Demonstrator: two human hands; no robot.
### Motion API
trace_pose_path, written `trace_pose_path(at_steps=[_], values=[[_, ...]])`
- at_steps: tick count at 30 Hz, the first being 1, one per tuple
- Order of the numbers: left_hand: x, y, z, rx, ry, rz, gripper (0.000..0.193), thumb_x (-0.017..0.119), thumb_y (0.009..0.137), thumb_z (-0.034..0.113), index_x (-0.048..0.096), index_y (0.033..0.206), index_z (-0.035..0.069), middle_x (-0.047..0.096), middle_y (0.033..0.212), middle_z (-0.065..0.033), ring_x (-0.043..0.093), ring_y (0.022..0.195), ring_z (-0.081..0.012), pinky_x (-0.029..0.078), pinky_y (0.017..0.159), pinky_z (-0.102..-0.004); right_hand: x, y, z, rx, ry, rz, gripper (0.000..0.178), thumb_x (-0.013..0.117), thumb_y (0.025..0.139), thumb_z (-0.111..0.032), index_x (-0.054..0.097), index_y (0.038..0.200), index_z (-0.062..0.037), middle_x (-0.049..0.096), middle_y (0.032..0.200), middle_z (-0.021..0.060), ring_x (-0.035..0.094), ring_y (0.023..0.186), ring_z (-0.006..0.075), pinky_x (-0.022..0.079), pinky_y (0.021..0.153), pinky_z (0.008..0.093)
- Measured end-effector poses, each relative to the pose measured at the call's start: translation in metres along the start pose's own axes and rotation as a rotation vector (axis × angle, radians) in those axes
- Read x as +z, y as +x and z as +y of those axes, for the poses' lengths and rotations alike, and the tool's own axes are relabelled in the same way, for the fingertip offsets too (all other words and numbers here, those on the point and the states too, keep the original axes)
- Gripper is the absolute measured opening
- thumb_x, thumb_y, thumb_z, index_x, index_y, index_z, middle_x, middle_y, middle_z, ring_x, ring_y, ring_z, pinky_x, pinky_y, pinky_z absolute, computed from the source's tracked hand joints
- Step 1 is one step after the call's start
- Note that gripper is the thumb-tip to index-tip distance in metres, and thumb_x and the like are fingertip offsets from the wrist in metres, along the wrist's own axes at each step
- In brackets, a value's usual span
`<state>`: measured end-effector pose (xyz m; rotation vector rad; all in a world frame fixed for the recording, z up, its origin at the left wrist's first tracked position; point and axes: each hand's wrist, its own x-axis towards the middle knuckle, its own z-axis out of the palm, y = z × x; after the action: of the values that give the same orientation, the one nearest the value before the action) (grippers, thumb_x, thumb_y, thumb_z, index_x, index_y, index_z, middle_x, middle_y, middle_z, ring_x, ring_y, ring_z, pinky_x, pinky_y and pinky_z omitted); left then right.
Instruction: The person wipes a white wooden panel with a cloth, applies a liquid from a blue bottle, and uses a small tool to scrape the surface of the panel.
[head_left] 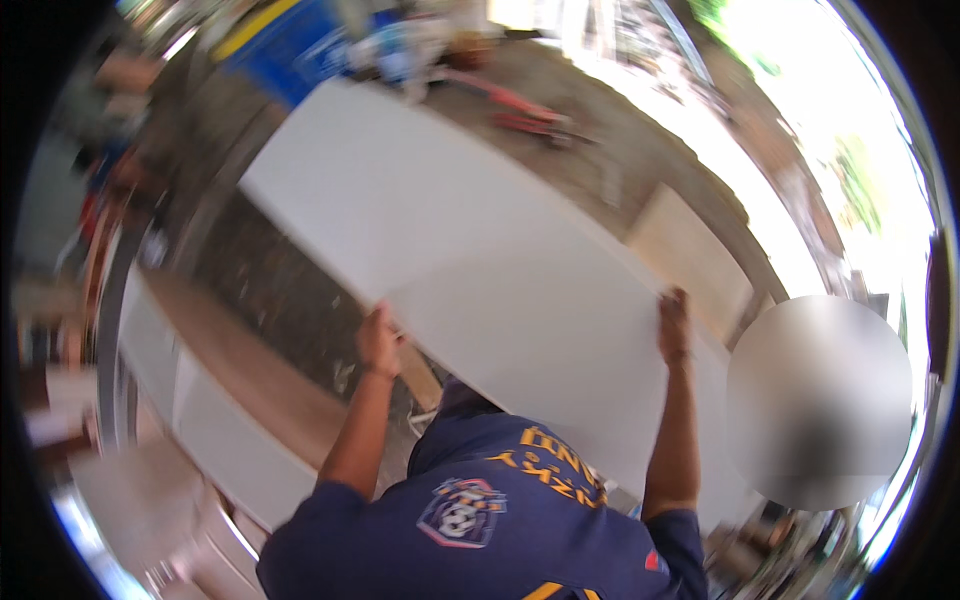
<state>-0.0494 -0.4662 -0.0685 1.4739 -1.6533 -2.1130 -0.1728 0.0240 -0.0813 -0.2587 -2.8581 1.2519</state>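
Observation:
A long white panel (450, 230) stretches slantwise in front of me, from the upper left to the lower right. My left hand (380, 342) grips its near edge, fingers closed around it. On the opposite long edge, my right hand (675, 325) is closed too, with its fingertips curled over the rim. The panel's lower right end reaches past my right forearm. What supports its underside is hidden.
Another white panel (215, 400) with a brown strip (240, 345) lies at left. A blue bin (285, 50) with a yellow rim stands far off, near a red tool (525, 118). A pale board (690, 260) rests beyond the panel. A round grey blur (820, 400) covers the right side.

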Motion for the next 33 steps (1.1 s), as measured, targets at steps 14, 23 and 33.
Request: trace_pose_path(at_steps=[14, 23, 33], values=[[0.025, 0.042, -0.006, 0.583, 0.978, 0.522, 0.08, 0.056, 0.086, 0.05, 0.029, 0.138, -0.004, 0.031, 0.14, -0.0242, 0.034, 0.127, -0.034, 0.033, 0.101, -0.0467, -0.029, -0.034, -0.05, 0.068, 0.483, 0.287, 0.029, 0.062, 0.086, -0.017, 0.052, 0.107, -0.0014, 0.061, 0.103, 0.0196, 0.058, 0.099, 0.0331, 0.048, 0.085, 0.0381], [0.183, -0.08, -0.052, 1.354, 0.903, -0.647, 0.073, 0.062, 0.087, 0.022, 0.022, 0.142, -0.003, 0.021, 0.148, -0.0218, 0.022, 0.137, -0.0347, 0.019, 0.113, -0.0441, -0.15, -0.206, 0.017, 0.012, 0.474, 0.705, 0.035, 0.063, 0.071, -0.005, 0.059, 0.106, 0.0007, 0.058, 0.1, 0.0137, 0.061, 0.091, 0.0251, 0.05, 0.082, 0.034], [0.301, -0.345, -0.207, 1.61, 1.042, -1.821, 0.076, 0.068, 0.078, 0.029, 0.033, 0.138, -0.003, 0.033, 0.143, -0.0239, 0.026, 0.135, -0.0393, 0.02, 0.109, -0.0493, -0.194, -0.451, 0.183, 0.208, 0.969, 1.589, 0.034, 0.062, 0.072, 0.004, 0.054, 0.105, -0.0029, 0.061, 0.097, 0.0081, 0.062, 0.091, 0.0181, 0.049, 0.081, 0.0295]])
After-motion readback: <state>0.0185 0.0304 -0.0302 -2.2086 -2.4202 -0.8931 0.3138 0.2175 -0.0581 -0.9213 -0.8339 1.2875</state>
